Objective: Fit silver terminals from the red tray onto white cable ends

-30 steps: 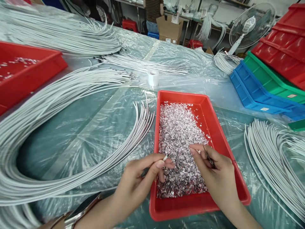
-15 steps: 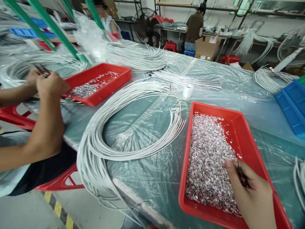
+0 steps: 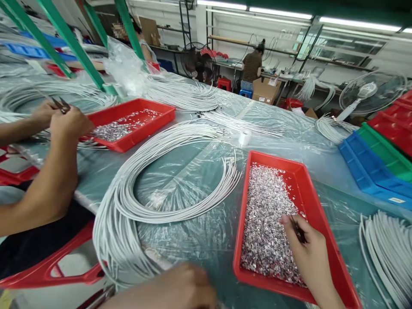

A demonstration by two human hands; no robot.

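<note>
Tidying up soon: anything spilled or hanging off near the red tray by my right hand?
No spill: the metal bits sit inside the red tray. The white cable loops overhang the table at its near edge.

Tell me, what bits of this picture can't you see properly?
All in the head view:
- The left hand: blurred and cut by the bottom edge; its grip cannot be told.
- The tool in the right hand: thin, dark, mostly hidden by the fingers.
- The silver bits in the red tray: too small to name.
- The wires on the right: cut off by the edge.
</note>
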